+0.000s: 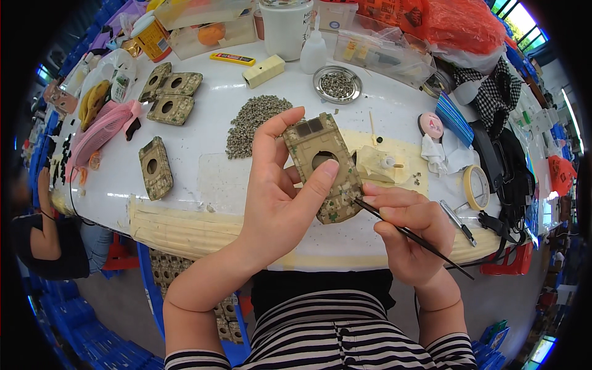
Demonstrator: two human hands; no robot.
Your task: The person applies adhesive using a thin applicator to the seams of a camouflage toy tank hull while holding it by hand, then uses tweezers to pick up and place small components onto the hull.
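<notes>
While the left hand (277, 200) clamps a camouflaged hull (343, 188), seemingly unfinished, the right hand (416, 225) pinches a pointed tool (370, 209) at its edge; beyond the left fingertips lie piled grey parts (256, 126), and farther left four similar hulls (163, 180), possibly done.

I count one camouflaged hull (316, 141) in my left grip (280, 185), four on the bench (213, 123) to its left, one thin tool (428, 246) in my right grip (416, 225), one squeeze bottle (313, 57) beyond both.
</notes>
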